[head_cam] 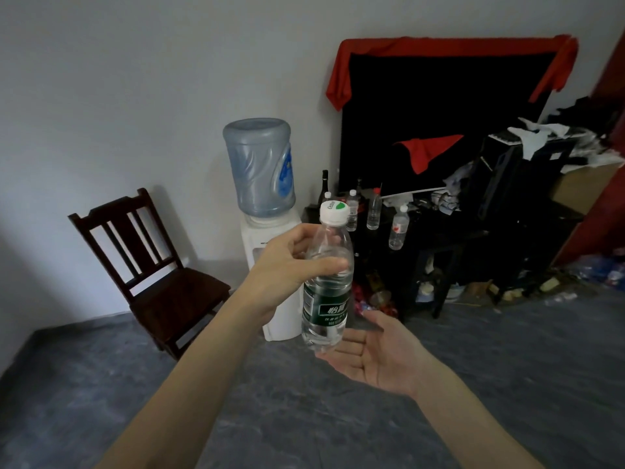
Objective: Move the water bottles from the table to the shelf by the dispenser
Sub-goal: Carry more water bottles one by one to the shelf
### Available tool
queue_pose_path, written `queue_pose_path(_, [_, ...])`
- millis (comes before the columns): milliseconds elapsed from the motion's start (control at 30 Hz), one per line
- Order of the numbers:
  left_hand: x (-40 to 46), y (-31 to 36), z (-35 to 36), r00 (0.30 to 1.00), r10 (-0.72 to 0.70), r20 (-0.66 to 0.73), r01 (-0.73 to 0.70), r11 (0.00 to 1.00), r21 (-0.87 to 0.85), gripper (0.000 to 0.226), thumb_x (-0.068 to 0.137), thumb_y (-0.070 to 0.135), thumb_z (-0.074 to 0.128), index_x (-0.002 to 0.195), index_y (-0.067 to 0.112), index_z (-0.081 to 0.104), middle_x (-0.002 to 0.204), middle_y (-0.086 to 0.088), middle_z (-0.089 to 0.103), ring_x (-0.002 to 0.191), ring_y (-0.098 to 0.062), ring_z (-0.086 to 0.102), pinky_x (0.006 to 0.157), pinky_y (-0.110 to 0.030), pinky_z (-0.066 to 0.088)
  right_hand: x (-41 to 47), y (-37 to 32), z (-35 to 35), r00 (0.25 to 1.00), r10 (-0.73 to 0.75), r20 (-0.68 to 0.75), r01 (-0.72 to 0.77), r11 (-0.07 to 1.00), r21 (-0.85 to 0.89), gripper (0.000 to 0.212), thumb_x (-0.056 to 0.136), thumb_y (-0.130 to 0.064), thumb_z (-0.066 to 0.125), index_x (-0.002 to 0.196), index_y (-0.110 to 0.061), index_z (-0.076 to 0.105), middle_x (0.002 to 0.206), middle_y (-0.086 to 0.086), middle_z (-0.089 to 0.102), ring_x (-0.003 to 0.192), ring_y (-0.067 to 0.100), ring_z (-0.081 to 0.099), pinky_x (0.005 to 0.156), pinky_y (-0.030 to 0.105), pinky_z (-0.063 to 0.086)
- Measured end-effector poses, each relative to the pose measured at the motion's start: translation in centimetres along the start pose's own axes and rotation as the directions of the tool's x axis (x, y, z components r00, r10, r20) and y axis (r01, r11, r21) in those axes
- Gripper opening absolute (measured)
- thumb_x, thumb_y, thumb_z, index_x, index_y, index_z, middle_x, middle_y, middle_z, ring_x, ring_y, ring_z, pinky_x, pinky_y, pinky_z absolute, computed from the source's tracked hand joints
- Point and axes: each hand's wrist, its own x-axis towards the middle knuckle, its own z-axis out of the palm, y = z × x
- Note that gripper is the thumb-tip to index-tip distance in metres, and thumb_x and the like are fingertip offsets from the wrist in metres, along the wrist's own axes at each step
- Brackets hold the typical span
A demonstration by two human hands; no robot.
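A water bottle held upright in mid-air, facing the dispenser and the dark shelf.

The left hand (291, 265) grips the green-labelled water bottle (326, 292) near its shoulder, fingers and thumb curled round it; its long axis stands near vertical, white cap up. The right hand (378, 357) lies palm-up, fingers relaxed, just under the base; whether it touches is unclear. Grey floor (473, 384) lies open ahead. On the shelf (439, 228), right of the dispenser (270, 231), stand at least four clear bottles (399, 228). A wooden chair (152, 262) stands left.
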Motion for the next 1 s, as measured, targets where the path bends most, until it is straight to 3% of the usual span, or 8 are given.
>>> queue_pose_path(100, [3.2, -0.5, -0.2, 1.000, 0.002, 0.013, -0.002, 1.000, 0.008, 0.066, 0.060, 0.029, 0.093, 0.119, 0.021, 0.066, 0.112, 0.008, 0.076, 0.108, -0.014, 0.070, 0.098, -0.034, 0.052, 1.8, -2.4, -0.3, 1.000, -0.007, -0.022, 0.006, 1.000, -0.024, 0.073, 0.100, -0.052, 0.033, 0.132, 0.011, 0.053, 0.130, 0.032, 0.059, 0.123, 0.042, 0.058, 0.087, 0.040, 0.056])
queue_pose_path(233, [8.4, -1.1, -1.2, 0.999, 0.030, 0.028, -0.030, 0.999, 0.020, 0.071, 0.056, 0.039, 0.090, 0.121, 0.022, 0.065, 0.114, 0.005, 0.075, 0.110, -0.017, 0.070, 0.103, -0.041, 0.052, 4.7, -6.3, -0.4, 0.998, -0.041, -0.039, 0.040, 0.999, -0.015, 0.072, 0.099, -0.051, 0.033, 0.132, 0.010, 0.053, 0.130, 0.031, 0.059, 0.126, 0.040, 0.056, 0.083, 0.038, 0.059])
queue_pose_path(400, [15.0, -1.8, -4.1, 0.997, 0.051, 0.060, -0.053, 0.998, 0.017, 0.063, 0.063, 0.032, 0.089, 0.121, 0.023, 0.065, 0.116, 0.005, 0.075, 0.111, -0.018, 0.069, 0.105, -0.046, 0.050, 9.0, -11.4, 0.9, 0.997, -0.063, -0.040, 0.063, 0.998, -0.011, 0.071, 0.099, -0.051, 0.035, 0.131, 0.010, 0.054, 0.129, 0.031, 0.060, 0.107, 0.039, 0.068, 0.075, 0.038, 0.061])
queue_pose_path(767, [26.8, -4.1, -9.1, 0.994, 0.044, 0.095, -0.046, 0.999, 0.019, 0.060, 0.069, 0.026, 0.091, 0.122, 0.023, 0.064, 0.117, 0.004, 0.074, 0.109, -0.015, 0.070, 0.103, -0.042, 0.052, 18.2, -19.1, 3.4, 0.993, -0.079, -0.088, 0.080, 0.997, 0.016, 0.073, 0.093, -0.052, 0.047, 0.130, 0.010, 0.056, 0.130, 0.029, 0.060, 0.129, 0.037, 0.053, 0.082, 0.036, 0.057])
queue_pose_path(867, [29.1, -5.3, -10.1, 0.995, 0.044, 0.093, -0.046, 0.999, 0.027, 0.065, 0.061, 0.038, 0.091, 0.119, 0.026, 0.066, 0.117, 0.005, 0.074, 0.110, -0.015, 0.070, 0.102, -0.041, 0.053, 20.2, -20.9, 3.3, 0.992, -0.065, -0.104, 0.066, 0.998, 0.004, 0.074, 0.092, -0.054, 0.048, 0.130, 0.009, 0.055, 0.129, 0.029, 0.061, 0.130, 0.037, 0.053, 0.089, 0.036, 0.053])
queue_pose_path(1000, [32.1, -6.9, -11.0, 0.996, 0.024, 0.082, -0.027, 0.999, 0.027, 0.056, 0.067, 0.025, 0.092, 0.117, 0.026, 0.066, 0.115, 0.004, 0.074, 0.108, -0.014, 0.071, 0.102, -0.042, 0.054, 22.8, -23.3, 2.5, 0.994, -0.036, -0.106, 0.036, 0.999, 0.002, 0.075, 0.092, -0.054, 0.050, 0.131, 0.010, 0.054, 0.128, 0.030, 0.061, 0.129, 0.039, 0.054, 0.100, 0.038, 0.045])
